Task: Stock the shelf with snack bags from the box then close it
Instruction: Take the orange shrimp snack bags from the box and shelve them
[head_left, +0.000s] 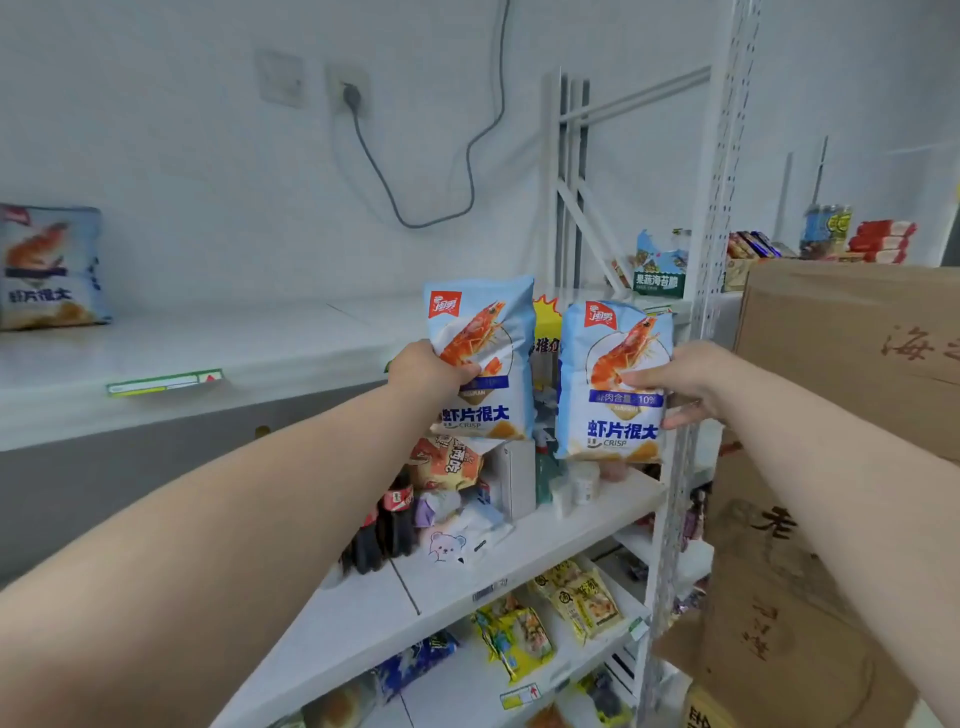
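1. Left bag (480, 358) was in left hand (428, 371), right bag (615, 379) in right hand (685, 384), side by side.
2. Third bag (49, 267) stood far left on the upper shelf (208, 343).
3. Box (852, 353) sat right of the right hand.

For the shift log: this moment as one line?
step: stocking | left hand: grips shrimp crisp bag | right hand: grips second bag | top shelf: one matching bag, far left | box: at right

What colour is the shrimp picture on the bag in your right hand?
Orange-red shrimp, on a light blue and white bag; the head view shows it.
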